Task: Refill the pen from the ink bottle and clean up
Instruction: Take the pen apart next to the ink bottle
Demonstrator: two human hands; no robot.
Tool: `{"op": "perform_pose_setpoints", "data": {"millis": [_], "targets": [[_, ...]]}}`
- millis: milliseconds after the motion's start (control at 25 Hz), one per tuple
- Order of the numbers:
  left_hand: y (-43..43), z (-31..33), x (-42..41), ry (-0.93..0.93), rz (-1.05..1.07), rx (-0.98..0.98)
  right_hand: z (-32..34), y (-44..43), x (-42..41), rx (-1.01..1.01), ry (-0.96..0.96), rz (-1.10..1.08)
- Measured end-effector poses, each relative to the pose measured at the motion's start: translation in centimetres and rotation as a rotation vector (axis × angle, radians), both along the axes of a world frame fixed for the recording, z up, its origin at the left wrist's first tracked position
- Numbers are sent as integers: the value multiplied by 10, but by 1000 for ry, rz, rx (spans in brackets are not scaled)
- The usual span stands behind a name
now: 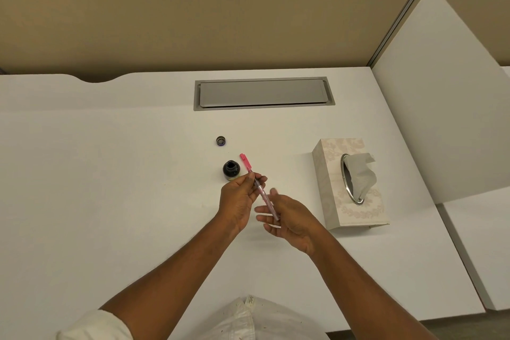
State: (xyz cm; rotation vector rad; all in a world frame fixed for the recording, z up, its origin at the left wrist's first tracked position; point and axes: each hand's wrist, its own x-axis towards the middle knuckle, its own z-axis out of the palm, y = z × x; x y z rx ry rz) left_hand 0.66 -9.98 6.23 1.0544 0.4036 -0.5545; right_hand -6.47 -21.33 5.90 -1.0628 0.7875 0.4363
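Observation:
I pinch a slim clear pink pen (262, 196) between the fingertips of my left hand (238, 201), just above the desk. Its solid pink end (245, 160) points away from me, and I cannot tell whether that end is a cap. The near end lies across the spread fingers of my right hand (289, 218), which does not close on it. The small dark ink bottle (231, 170) stands uncapped right behind my left fingertips. Its round cap (221, 141) lies on the desk a little farther back.
A patterned tissue box (349, 182) with a tissue sticking out stands to the right of my hands. A grey cable hatch (263, 93) is set into the white desk (110, 174) at the back. A white divider panel (441, 96) borders the right side.

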Motion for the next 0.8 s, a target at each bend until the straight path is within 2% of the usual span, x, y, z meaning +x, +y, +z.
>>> {"op": "perform_pose_setpoints", "data": {"millis": [80, 200, 280, 440, 600, 680, 800], "targets": [[0, -1, 0, -4, -1, 5, -1, 1, 0, -16, -3, 17], [-2, -4, -1, -2, -2, 12, -1, 4, -2, -166, -20, -67], [-2, -4, 0, 7, 3, 8, -3, 3, -3, -118, -9, -108], [-1, -3, 0, 3, -5, 22, 2, 3, -3, 33, 55, 4], [-2, -3, 2, 9, 7, 35, -1, 7, -4, -79, 42, -95], [-1, -3, 3, 11, 15, 25, -1, 6, -6, -40, 40, -165], [-1, -5, 5, 19, 17, 17, 2, 5, -9, -17, 26, -81]]}}
